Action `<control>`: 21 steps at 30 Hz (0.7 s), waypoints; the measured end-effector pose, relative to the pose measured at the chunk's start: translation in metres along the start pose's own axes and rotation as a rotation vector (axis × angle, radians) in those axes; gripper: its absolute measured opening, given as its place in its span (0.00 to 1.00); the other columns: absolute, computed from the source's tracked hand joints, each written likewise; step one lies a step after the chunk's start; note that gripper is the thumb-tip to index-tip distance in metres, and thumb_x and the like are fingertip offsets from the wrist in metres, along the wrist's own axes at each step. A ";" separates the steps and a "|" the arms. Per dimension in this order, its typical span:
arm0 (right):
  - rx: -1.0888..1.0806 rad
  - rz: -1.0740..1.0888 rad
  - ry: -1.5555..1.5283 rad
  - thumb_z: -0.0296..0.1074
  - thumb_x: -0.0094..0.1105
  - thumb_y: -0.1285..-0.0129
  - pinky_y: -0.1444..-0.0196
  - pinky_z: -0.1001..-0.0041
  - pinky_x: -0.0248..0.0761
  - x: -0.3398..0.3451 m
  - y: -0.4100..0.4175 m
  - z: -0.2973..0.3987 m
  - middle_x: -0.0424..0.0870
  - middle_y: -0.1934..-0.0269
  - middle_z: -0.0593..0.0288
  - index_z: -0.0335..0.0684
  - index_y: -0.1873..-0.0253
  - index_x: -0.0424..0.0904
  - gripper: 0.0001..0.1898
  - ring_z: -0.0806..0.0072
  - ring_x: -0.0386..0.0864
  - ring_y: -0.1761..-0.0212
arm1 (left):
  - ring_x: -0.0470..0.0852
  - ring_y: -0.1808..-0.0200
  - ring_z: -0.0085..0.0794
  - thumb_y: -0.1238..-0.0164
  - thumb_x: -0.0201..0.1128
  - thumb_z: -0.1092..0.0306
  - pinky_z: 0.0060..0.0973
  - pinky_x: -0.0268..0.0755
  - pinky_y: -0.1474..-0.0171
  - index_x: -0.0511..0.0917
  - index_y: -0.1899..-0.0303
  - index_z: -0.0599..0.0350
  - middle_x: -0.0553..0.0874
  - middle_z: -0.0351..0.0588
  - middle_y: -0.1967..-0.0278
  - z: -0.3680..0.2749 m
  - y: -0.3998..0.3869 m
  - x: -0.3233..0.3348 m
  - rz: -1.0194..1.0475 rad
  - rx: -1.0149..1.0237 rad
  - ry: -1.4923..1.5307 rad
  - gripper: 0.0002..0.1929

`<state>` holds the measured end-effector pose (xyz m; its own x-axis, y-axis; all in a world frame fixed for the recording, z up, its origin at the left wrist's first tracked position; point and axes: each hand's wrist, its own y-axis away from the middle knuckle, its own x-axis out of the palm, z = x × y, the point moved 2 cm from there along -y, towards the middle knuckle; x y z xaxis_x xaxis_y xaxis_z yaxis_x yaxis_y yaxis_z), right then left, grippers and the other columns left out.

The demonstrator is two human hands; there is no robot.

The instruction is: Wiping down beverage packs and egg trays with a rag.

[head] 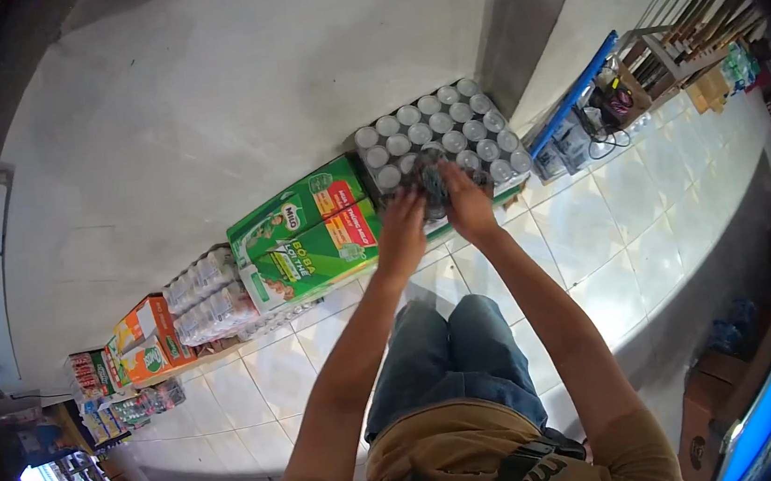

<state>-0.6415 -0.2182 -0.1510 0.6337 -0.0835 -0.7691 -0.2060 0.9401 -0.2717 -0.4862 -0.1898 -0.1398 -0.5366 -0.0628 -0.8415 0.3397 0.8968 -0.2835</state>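
My left hand (403, 221) and my right hand (470, 205) are on either side of a dark, glossy bundle (432, 183), with their fingers against it. Its exact kind cannot be told, since the hands partly cover it. The bundle sits at the near edge of a shrink-wrapped tray of cans (454, 140), whose round silver ends face up in rows. Left of that tray, and close against it, lie green Milo cartons (301, 239) with printed fronts.
Further left are clear-wrapped packs (211, 294) and an orange carton (149, 343), all along the wall (237, 101). To the right, a blue-edged panel (574, 94) leans near a box with cables (614, 100). Tiled floor (568, 235) lies below; a brown carton (703, 411) stands lower right.
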 end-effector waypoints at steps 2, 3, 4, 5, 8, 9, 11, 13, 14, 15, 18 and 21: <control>-0.073 0.204 0.129 0.24 0.50 0.50 0.30 0.61 0.50 0.036 0.009 -0.017 0.57 0.32 0.48 0.31 0.33 0.55 0.35 0.57 0.54 0.29 | 0.65 0.37 0.54 0.47 0.58 0.73 0.45 0.57 0.36 0.71 0.47 0.67 0.71 0.58 0.42 0.006 0.001 0.029 0.024 0.011 -0.040 0.22; -0.144 0.189 0.174 0.26 0.50 0.49 0.29 0.62 0.48 0.042 0.012 -0.016 0.55 0.31 0.49 0.31 0.33 0.55 0.35 0.58 0.53 0.29 | 0.63 0.36 0.53 0.44 0.57 0.71 0.46 0.55 0.35 0.71 0.47 0.66 0.70 0.58 0.42 0.019 0.011 0.043 0.058 0.008 -0.034 0.21; -0.208 0.166 0.227 0.28 0.50 0.49 0.28 0.63 0.46 0.042 0.013 -0.017 0.52 0.30 0.50 0.30 0.32 0.54 0.35 0.60 0.51 0.28 | 0.62 0.35 0.52 0.41 0.56 0.69 0.47 0.53 0.34 0.71 0.46 0.66 0.70 0.58 0.41 0.024 0.014 0.049 0.093 0.015 -0.024 0.20; -0.199 0.198 0.223 0.32 0.52 0.47 0.29 0.61 0.47 0.042 0.010 -0.021 0.50 0.28 0.52 0.30 0.31 0.50 0.37 0.59 0.53 0.28 | 0.60 0.33 0.51 0.38 0.54 0.65 0.46 0.51 0.32 0.71 0.46 0.65 0.68 0.56 0.38 0.030 0.019 0.052 0.100 0.046 -0.081 0.21; -0.134 0.178 0.258 0.36 0.53 0.44 0.29 0.61 0.45 0.036 0.018 -0.066 0.49 0.28 0.52 0.24 0.34 0.52 0.36 0.59 0.47 0.27 | 0.58 0.32 0.47 0.40 0.57 0.62 0.43 0.51 0.32 0.71 0.44 0.61 0.65 0.50 0.35 0.016 -0.001 0.057 0.138 0.154 -0.153 0.23; -0.141 0.272 0.271 0.37 0.52 0.42 0.29 0.59 0.46 0.019 0.006 -0.054 0.49 0.28 0.52 0.21 0.36 0.55 0.33 0.59 0.47 0.27 | 0.58 0.32 0.46 0.40 0.57 0.62 0.43 0.51 0.32 0.71 0.43 0.61 0.65 0.49 0.35 0.020 -0.002 0.051 0.137 0.154 -0.151 0.23; -0.116 0.183 0.282 0.37 0.52 0.41 0.29 0.59 0.45 0.008 -0.004 -0.069 0.48 0.28 0.52 0.23 0.38 0.60 0.30 0.59 0.46 0.26 | 0.57 0.31 0.45 0.42 0.58 0.62 0.42 0.51 0.32 0.70 0.42 0.60 0.63 0.47 0.34 0.020 -0.028 0.067 0.113 0.206 -0.140 0.25; -0.084 0.089 0.338 0.39 0.47 0.40 0.29 0.59 0.45 0.007 -0.015 -0.090 0.47 0.28 0.52 0.26 0.37 0.61 0.29 0.59 0.45 0.26 | 0.54 0.31 0.50 0.37 0.55 0.63 0.46 0.49 0.31 0.67 0.41 0.66 0.59 0.52 0.32 0.010 -0.056 0.078 0.143 0.198 -0.074 0.25; -0.056 0.068 0.371 0.40 0.46 0.39 0.29 0.59 0.45 0.008 -0.022 -0.097 0.47 0.28 0.52 0.28 0.36 0.60 0.29 0.59 0.45 0.26 | 0.53 0.30 0.49 0.38 0.55 0.63 0.45 0.49 0.31 0.64 0.38 0.62 0.58 0.51 0.31 0.009 -0.069 0.081 0.191 0.187 -0.123 0.27; -0.062 0.036 0.426 0.41 0.44 0.39 0.29 0.60 0.45 0.008 -0.030 -0.103 0.48 0.28 0.52 0.28 0.35 0.59 0.31 0.60 0.45 0.26 | 0.53 0.30 0.49 0.38 0.56 0.64 0.45 0.49 0.31 0.64 0.37 0.61 0.57 0.50 0.31 0.013 -0.081 0.084 0.195 0.166 -0.133 0.27; 0.081 0.073 0.451 0.42 0.45 0.40 0.28 0.61 0.44 0.024 -0.067 -0.105 0.48 0.28 0.53 0.27 0.34 0.56 0.32 0.60 0.45 0.26 | 0.51 0.29 0.48 0.37 0.53 0.67 0.43 0.50 0.31 0.61 0.35 0.60 0.55 0.49 0.30 0.036 -0.104 0.087 0.232 0.091 -0.169 0.28; 0.101 0.141 0.507 0.45 0.42 0.35 0.26 0.65 0.38 0.054 -0.094 -0.086 0.43 0.27 0.56 0.29 0.31 0.52 0.33 0.65 0.41 0.25 | 0.53 0.30 0.45 0.37 0.52 0.64 0.42 0.51 0.31 0.63 0.36 0.57 0.57 0.47 0.31 0.081 -0.111 0.084 0.151 0.000 -0.202 0.27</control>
<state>-0.6515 -0.3395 -0.2167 0.1603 -0.0795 -0.9839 -0.1743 0.9788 -0.1075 -0.5059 -0.3297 -0.2161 -0.3144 -0.0142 -0.9492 0.4043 0.9026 -0.1474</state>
